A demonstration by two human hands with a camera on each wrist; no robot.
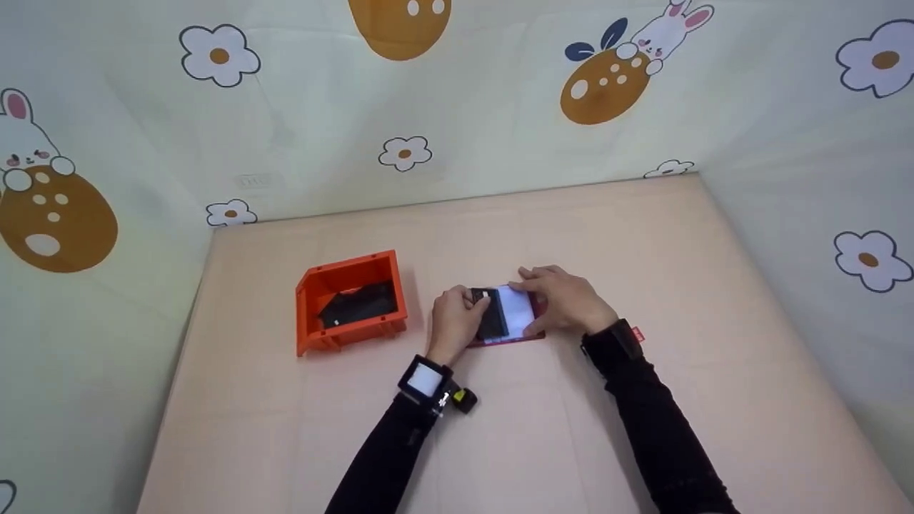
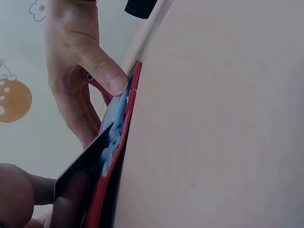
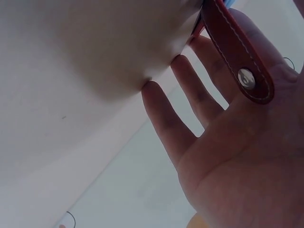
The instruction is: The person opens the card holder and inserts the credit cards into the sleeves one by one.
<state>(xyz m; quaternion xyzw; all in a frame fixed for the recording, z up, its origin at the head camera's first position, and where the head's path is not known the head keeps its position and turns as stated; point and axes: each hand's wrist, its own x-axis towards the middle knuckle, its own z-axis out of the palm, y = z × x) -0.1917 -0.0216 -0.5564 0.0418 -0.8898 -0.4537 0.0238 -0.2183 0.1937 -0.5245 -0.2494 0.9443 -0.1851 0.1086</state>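
A red wallet (image 1: 508,340) lies open on the table, with a pale sheet (image 1: 515,308) showing inside it. My left hand (image 1: 457,318) pinches a black card (image 1: 493,318) at the wallet's left half; the left wrist view shows this black card (image 2: 78,185) standing over the red wallet edge (image 2: 134,90). My right hand (image 1: 564,296) rests on the wallet's right side, its thumb (image 2: 109,76) pressing the pale sheet (image 2: 116,123). In the right wrist view my right hand (image 3: 228,156) has straight fingers touching the table, and the wallet's red snap strap (image 3: 232,47) lies against the palm.
An orange bin (image 1: 314,285) stands left of the wallet with a dark flat thing (image 1: 357,305) inside. Cloth walls printed with flowers and rabbits close in the beige table (image 1: 643,235) on three sides.
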